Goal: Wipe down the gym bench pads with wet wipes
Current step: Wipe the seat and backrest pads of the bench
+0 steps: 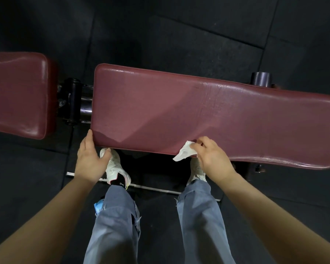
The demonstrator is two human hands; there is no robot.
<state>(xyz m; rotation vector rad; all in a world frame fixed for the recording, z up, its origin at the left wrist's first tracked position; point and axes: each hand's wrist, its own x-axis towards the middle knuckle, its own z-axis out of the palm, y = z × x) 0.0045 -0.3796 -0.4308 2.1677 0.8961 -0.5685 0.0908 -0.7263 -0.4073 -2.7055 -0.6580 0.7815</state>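
Along the near edge of the left-to-right bench pad [208, 111], right hand [211, 157] pinches a wipe [185, 154]; left hand [91, 157] rests spread at its corner.

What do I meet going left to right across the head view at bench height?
Short maroon pad → black metal hinge → left hand at the long pad's corner → long maroon pad → white wet wipe → right hand holding it.
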